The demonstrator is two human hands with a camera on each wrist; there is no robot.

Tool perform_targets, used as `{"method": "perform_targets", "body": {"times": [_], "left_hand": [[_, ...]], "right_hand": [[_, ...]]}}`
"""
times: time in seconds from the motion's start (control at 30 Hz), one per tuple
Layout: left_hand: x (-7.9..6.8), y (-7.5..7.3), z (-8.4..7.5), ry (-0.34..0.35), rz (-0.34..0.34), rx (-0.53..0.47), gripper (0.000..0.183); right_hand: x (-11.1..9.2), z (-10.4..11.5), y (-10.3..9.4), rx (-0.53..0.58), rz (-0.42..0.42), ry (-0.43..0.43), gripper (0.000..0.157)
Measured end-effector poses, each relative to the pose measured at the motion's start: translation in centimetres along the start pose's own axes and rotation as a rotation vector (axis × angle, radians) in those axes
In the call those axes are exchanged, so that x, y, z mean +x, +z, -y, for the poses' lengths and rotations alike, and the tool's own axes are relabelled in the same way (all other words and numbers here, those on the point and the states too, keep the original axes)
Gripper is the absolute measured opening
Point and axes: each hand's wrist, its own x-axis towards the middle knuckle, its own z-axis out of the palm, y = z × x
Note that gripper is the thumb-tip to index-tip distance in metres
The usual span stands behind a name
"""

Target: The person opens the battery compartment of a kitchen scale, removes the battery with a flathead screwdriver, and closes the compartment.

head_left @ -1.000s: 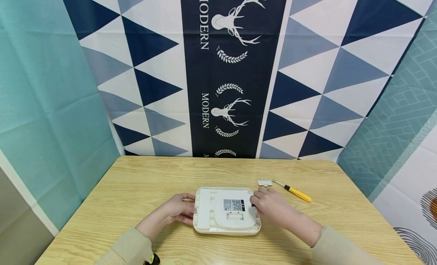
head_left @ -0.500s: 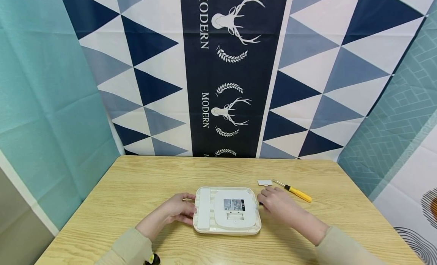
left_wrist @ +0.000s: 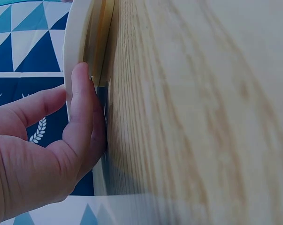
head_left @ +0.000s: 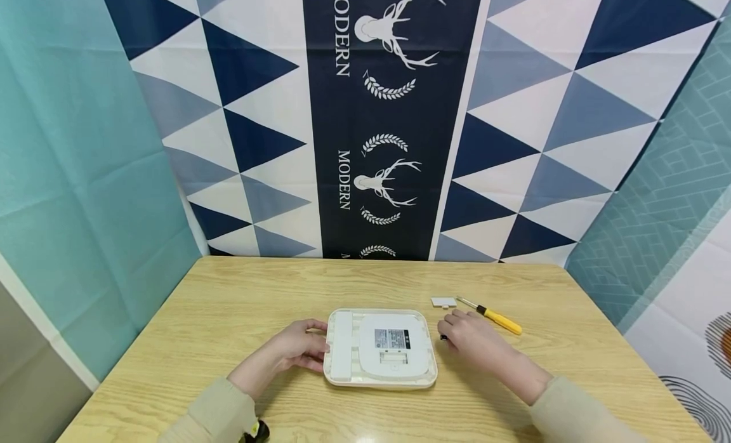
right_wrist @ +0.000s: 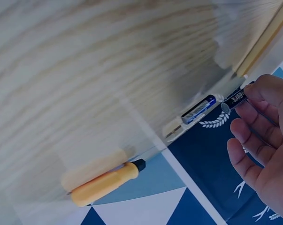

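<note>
A flat white device (head_left: 394,351) lies with its labelled underside up, its small battery compartment (head_left: 394,358) uncovered. My left hand (head_left: 299,346) holds its left edge; in the left wrist view one finger (left_wrist: 80,93) lies along the side and another digit rests on the rim. To the right of the device, my right hand (head_left: 471,335) pinches a dark battery (right_wrist: 233,100) between thumb and finger, the other fingers loosely bent. A second battery, with a blue end (right_wrist: 199,109), lies on the table near that hand; in the head view the hand hides it.
Behind my right hand lie a small white cover (head_left: 443,301) and a yellow-handled screwdriver (head_left: 499,319). The wooden table (head_left: 274,284) ends at a patterned cloth wall (head_left: 377,176). A black and yellow item (head_left: 257,431) sits by my left sleeve.
My right hand has moved right, from the device's right edge to beside it, with the battery still pinched. The left hand and the device stay put.
</note>
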Motion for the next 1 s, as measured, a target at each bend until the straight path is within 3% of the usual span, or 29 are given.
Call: {"method": "perform_targets", "body": {"times": [0.63, 1.0], "left_hand": [[0.3, -0.1, -0.1, -0.014, -0.011, -0.007, 0.058], [0.3, -0.2, -0.1, -0.014, -0.005, 0.002, 0.058]], "right_hand": [[-0.5, -1.0, 1.2, -0.022, 0.111, 0.065, 0.013], [-0.4, -1.2, 1.5, -0.01, 0.099, 0.061, 0.012]]}}
